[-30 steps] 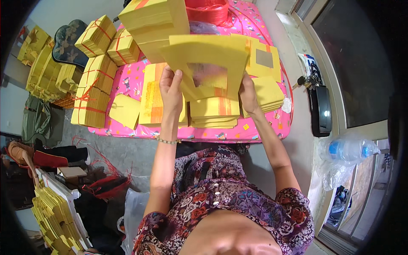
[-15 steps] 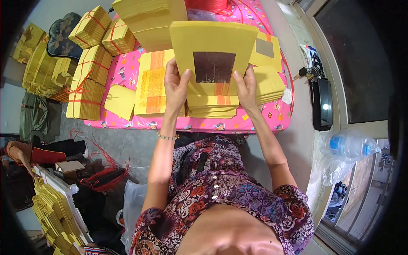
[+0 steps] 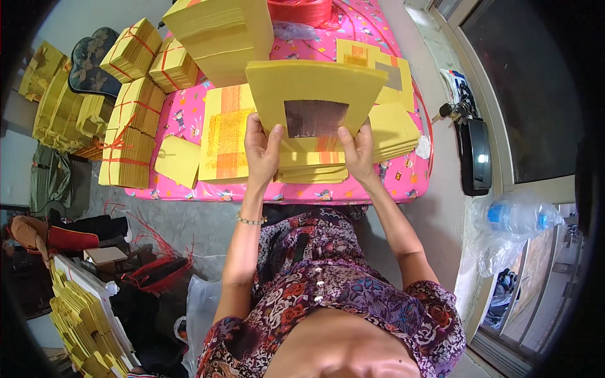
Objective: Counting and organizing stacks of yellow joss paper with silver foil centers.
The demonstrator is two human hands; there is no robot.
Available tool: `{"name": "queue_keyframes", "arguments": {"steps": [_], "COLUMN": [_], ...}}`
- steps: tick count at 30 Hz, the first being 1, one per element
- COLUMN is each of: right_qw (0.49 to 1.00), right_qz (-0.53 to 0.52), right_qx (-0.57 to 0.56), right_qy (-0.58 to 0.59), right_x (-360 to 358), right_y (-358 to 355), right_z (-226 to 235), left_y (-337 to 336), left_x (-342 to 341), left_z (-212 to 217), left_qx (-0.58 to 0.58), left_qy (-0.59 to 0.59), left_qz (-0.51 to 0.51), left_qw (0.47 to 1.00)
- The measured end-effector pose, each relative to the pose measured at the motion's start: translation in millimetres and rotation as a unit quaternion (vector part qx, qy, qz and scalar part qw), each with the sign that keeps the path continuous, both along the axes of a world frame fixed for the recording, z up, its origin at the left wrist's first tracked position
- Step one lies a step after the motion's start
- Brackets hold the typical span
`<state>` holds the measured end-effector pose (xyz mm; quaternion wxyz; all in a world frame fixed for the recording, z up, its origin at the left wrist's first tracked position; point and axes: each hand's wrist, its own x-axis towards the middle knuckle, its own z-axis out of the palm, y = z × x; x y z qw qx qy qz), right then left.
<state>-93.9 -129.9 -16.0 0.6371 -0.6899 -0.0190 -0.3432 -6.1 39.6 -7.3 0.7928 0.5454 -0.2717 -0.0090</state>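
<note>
My left hand (image 3: 263,146) and my right hand (image 3: 359,150) grip the two lower sides of a stack of yellow joss paper (image 3: 268,101), thumbs on the near face. The stack stands tilted above the bed, showing a dark shiny square and an orange band below it. Beneath and behind it lie flat piles of the same paper (image 3: 394,129). To the left rests a wide yellow pile (image 3: 224,138) with orange printing, and beside that a small plain yellow piece (image 3: 176,162). My fingers behind the stack are mostly hidden.
A pink patterned bed cover (image 3: 183,116) bears everything. Bundles tied with red cord (image 3: 129,148) stand at the left, a tall yellow stack (image 3: 220,38) at the back, and a red coil (image 3: 302,14) behind. More yellow bundles (image 3: 88,315) sit lower left. A window frame lines the right.
The held stack has come down, and its top edge now tips so the face looks shorter. Both hands have moved slightly lower with it, still gripping its sides.
</note>
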Motion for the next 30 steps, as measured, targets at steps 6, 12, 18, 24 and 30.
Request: {"name": "queue_keyframes", "arguments": {"steps": [6, 12, 18, 24, 30], "right_qw": [0.999, 1.000, 1.000, 0.996, 0.991], "right_qz": [-0.001, 0.017, 0.004, 0.010, 0.062], "right_qx": [-0.040, -0.021, 0.007, -0.015, -0.005], "right_qy": [0.017, -0.002, 0.020, 0.089, 0.118], "right_x": [3.1, 2.3, 1.4, 1.8, 7.1], "right_y": [-7.1, -8.3, -1.2, -17.8, -26.7], "right_z": [-8.2, -10.8, -5.9, -8.6, 46.6], "left_y": [-3.9, -5.8, -2.9, -6.9, -8.6], "left_x": [-2.2, -3.4, -3.7, 6.7, 26.4], "left_z": [4.7, -2.4, -0.9, -1.9, 19.5], "left_qx": [-0.013, 0.010, 0.046, 0.048, 0.130], "left_qy": [0.009, -0.011, -0.014, -0.021, 0.035], "left_qz": [-0.006, 0.006, -0.003, 0.006, -0.012], "left_qw": [1.000, 1.000, 0.999, 0.999, 0.991]}}
